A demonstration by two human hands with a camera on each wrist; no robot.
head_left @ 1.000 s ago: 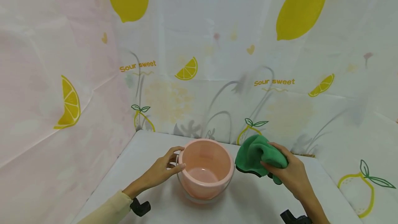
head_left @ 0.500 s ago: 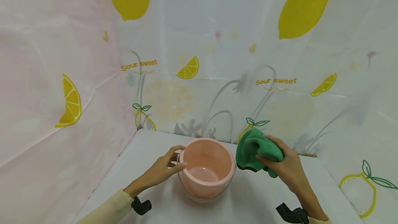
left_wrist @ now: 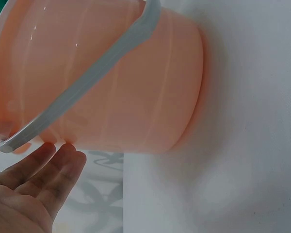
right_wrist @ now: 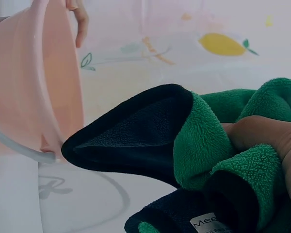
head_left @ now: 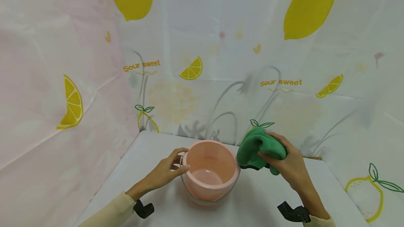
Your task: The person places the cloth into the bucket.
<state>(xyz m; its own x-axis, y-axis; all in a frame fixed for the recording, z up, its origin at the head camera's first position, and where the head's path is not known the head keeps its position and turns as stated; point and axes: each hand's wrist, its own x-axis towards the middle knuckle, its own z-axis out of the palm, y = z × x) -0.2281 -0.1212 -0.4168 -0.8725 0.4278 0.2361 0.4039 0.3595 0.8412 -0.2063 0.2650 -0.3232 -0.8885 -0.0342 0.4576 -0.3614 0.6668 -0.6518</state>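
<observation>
A pink bucket with a pale grey handle stands upright in the middle of the white table, and its inside looks bare. My left hand holds the bucket at its left rim, the thumb at the edge and fingertips against the outer wall. My right hand grips a bunched green cloth beside the bucket's right rim, raised above the table. In the right wrist view the cloth shows a dark underside, black edging and a white label. One folded corner points toward the rim.
The white table ends at a lemon-printed backdrop behind and on both sides. Black straps with mounts sit on both wrists.
My right hand has moved left and slightly up with the green cloth, closer to the bucket's rim. The left hand and the bucket stay in place.
</observation>
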